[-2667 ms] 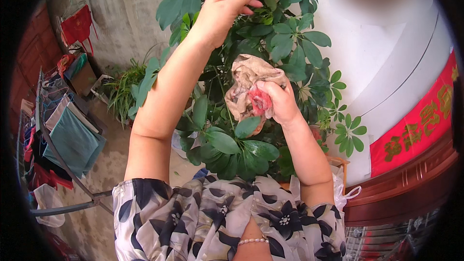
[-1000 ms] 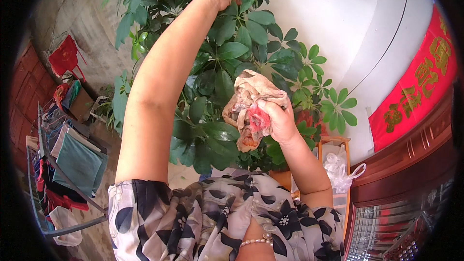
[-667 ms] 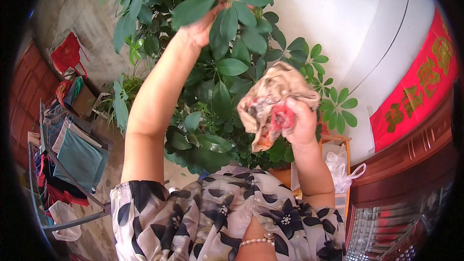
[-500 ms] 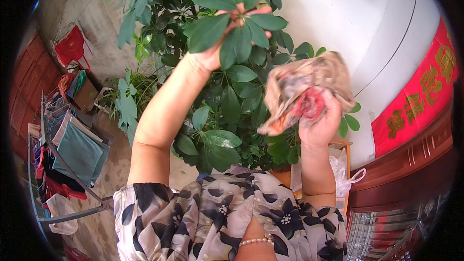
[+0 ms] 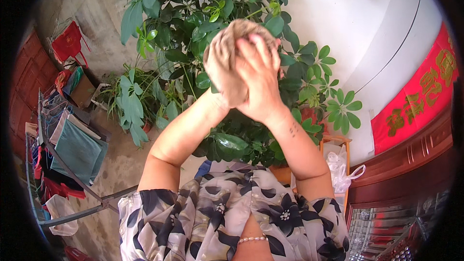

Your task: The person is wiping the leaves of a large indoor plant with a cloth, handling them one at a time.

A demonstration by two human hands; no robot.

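Observation:
A crumpled brown cloth (image 5: 224, 55) is bunched over the leaves in front of me, slightly blurred. My right hand (image 5: 258, 75) holds it from above, fingers bent over the fabric. Beneath the cloth lies my left hand (image 5: 221, 98); only its wrist and heel show clearly, and its fingers are mostly hidden. Whatever leaves sit between the two hands are covered. Around them spreads a tall, bushy plant with glossy green leaflets (image 5: 229, 144) in fans.
At the left stands a metal drying rack (image 5: 104, 200) hung with a grey-green towel (image 5: 79, 150) and other clothes. A white wall (image 5: 333, 14) rises behind the plant. On the right are a red banner (image 5: 415, 92), dark red woodwork (image 5: 401, 159) and white plastic bags (image 5: 338, 166).
My right hand has carried the cloth left and up onto my left hand, covering the leaves it was holding. My left hand has come lower and nearer.

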